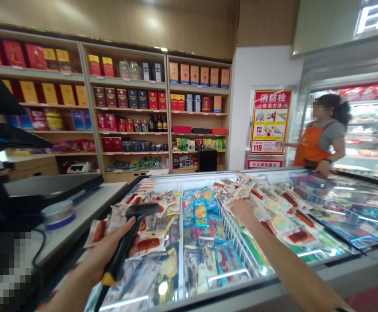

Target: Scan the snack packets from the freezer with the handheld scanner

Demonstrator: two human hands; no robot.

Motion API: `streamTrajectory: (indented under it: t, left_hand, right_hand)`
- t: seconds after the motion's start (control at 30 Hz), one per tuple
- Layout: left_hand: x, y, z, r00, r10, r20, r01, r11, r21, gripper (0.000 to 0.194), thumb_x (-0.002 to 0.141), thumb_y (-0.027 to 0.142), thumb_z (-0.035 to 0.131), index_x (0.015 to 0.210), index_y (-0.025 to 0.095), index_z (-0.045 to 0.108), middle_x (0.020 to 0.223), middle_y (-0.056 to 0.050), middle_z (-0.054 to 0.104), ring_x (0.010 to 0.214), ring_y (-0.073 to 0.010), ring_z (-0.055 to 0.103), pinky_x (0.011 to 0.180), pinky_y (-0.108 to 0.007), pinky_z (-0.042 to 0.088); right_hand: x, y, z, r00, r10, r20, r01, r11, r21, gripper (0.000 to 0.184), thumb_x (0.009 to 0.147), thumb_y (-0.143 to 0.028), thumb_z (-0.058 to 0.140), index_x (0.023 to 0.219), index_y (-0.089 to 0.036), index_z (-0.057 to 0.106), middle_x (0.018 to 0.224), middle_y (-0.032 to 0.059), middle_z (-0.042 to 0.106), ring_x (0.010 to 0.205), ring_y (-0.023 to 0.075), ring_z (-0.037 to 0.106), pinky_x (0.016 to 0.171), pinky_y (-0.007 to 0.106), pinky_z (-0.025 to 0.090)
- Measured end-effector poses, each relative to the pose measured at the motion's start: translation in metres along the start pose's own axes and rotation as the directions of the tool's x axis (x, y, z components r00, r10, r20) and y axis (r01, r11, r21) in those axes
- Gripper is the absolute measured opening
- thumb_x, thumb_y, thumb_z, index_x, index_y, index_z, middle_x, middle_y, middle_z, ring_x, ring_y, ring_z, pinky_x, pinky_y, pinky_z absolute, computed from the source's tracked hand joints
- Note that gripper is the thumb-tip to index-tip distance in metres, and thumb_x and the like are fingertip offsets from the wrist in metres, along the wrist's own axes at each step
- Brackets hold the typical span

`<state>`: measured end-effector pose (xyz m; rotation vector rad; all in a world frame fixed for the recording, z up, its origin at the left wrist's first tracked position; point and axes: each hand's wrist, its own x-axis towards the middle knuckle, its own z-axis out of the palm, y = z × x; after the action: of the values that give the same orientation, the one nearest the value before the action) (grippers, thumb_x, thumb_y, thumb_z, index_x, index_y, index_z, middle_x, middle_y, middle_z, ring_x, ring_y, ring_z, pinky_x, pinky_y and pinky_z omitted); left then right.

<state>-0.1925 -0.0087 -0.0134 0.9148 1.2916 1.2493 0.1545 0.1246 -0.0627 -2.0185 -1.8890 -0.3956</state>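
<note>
Left grip is clenching around a black scanner by its handle, thumb lying along near the top; yellow trim is showing low on the handle, cable running down below. Scanner head is hovering above the left-hand packets, clear wrappers, reddish-brown contents. Whether it's touching them: can't tell.

Right grip is reaching out over the right-hand packets, touching the heap's left part. Fingertips are mostly hiding among wrappers, so can't tell if it's grasping one. That heap is spreading across the right of the middle of the chest freezer, pieces overlapping; can't tell if it's lying on glass or inside.

Between both lots, blue snack bags are sitting in the freezer, a white wire divider running just right of them. On the left, a counter is carrying a tape roll. At far right, a co-worker in an orange apron is standing behind the freezer, one hand resting at its edge. Boxed goods are filling the shelves behind.
</note>
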Motion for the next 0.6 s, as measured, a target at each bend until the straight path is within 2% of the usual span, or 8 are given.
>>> streamTrajectory:
  t: [0.07, 0.2, 0.27, 0.33, 0.4, 0.5, 0.6]
  left_hand:
    - [0.001, -0.002, 0.013, 0.999, 0.000, 0.034, -0.001, 1.000, 0.017, 0.028, 0.066, 0.040, 0.054, 0.064, 0.012, 0.052, 0.053, -0.006, 0.057, 0.039, -0.0095, 0.049, 0.038, -0.020, 0.042]
    - [-0.001, -0.008, 0.030, 0.995, 0.029, 0.097, -0.035, 0.998, 0.060, 0.034, 0.066, 0.045, 0.052, 0.061, 0.012, 0.051, 0.053, -0.006, 0.058, 0.040, -0.0095, 0.050, 0.037, -0.019, 0.040]
    - [-0.002, -0.010, 0.034, 0.992, 0.043, 0.121, -0.053, 0.995, 0.083, 0.035, 0.066, 0.047, 0.051, 0.061, 0.012, 0.051, 0.052, -0.005, 0.058, 0.039, -0.0090, 0.049, 0.037, -0.018, 0.039]
    - [-0.003, -0.011, 0.035, 0.989, 0.043, 0.143, -0.058, 0.993, 0.102, 0.035, 0.066, 0.047, 0.051, 0.063, 0.012, 0.051, 0.051, -0.004, 0.056, 0.038, -0.0086, 0.049, 0.037, -0.018, 0.037]
    - [-0.003, -0.010, 0.035, 0.985, 0.031, 0.171, -0.051, 0.993, 0.111, 0.036, 0.066, 0.048, 0.050, 0.063, 0.012, 0.050, 0.050, -0.003, 0.055, 0.038, -0.0083, 0.048, 0.036, -0.018, 0.036]
    - [-0.007, -0.009, 0.035, 0.977, 0.011, 0.212, -0.033, 0.994, 0.101, 0.036, 0.067, 0.049, 0.049, 0.067, 0.012, 0.050, 0.051, -0.002, 0.055, 0.038, -0.0083, 0.048, 0.036, -0.018, 0.034]
    - [-0.015, -0.008, 0.037, 0.962, 0.003, 0.274, -0.023, 0.997, 0.070, 0.036, 0.068, 0.048, 0.047, 0.073, 0.013, 0.051, 0.052, -0.001, 0.055, 0.037, -0.0079, 0.047, 0.036, -0.018, 0.033]
  right_hand:
    - [-0.007, 0.009, 0.004, 0.999, 0.006, -0.040, -0.007, 1.000, -0.026, 0.025, 0.070, -0.030, 0.048, 0.078, -0.011, 0.062, 0.084, 0.0165, 0.060, 0.081, 0.0255, 0.054, 0.067, 0.036, 0.038]
    - [-0.012, 0.009, 0.013, 0.995, -0.025, -0.098, 0.023, 1.000, -0.014, 0.033, 0.069, -0.035, 0.049, 0.097, -0.019, 0.056, 0.091, 0.0122, 0.059, 0.091, 0.0253, 0.050, 0.075, 0.040, 0.033]
    - [-0.012, 0.008, 0.016, 0.993, -0.023, -0.115, 0.027, 0.999, 0.027, 0.045, 0.064, -0.035, 0.054, 0.106, -0.019, 0.050, 0.094, 0.0121, 0.058, 0.092, 0.0259, 0.049, 0.076, 0.040, 0.033]
    - [-0.010, 0.008, 0.018, 0.989, -0.024, -0.147, 0.044, 0.989, 0.138, 0.052, 0.060, -0.033, 0.057, 0.108, -0.016, 0.047, 0.095, 0.0127, 0.057, 0.091, 0.0252, 0.050, 0.076, 0.036, 0.034]
    - [-0.008, 0.007, 0.021, 0.989, -0.003, -0.151, 0.050, 0.949, 0.312, 0.042, 0.060, -0.031, 0.056, 0.098, -0.013, 0.052, 0.088, 0.0113, 0.059, 0.084, 0.0227, 0.053, 0.072, 0.031, 0.037]
    - [-0.005, -0.002, 0.028, 0.992, 0.064, -0.111, 0.010, 0.823, 0.568, 0.023, 0.063, -0.031, 0.051, 0.079, -0.016, 0.055, 0.071, 0.0054, 0.060, 0.067, 0.0186, 0.056, 0.060, 0.028, 0.039]
    - [-0.005, -0.015, 0.037, 0.986, 0.103, -0.130, 0.018, 0.715, 0.699, 0.018, 0.066, -0.030, 0.044, 0.075, -0.017, 0.053, 0.066, 0.0024, 0.059, 0.063, 0.0160, 0.055, 0.058, 0.026, 0.040]
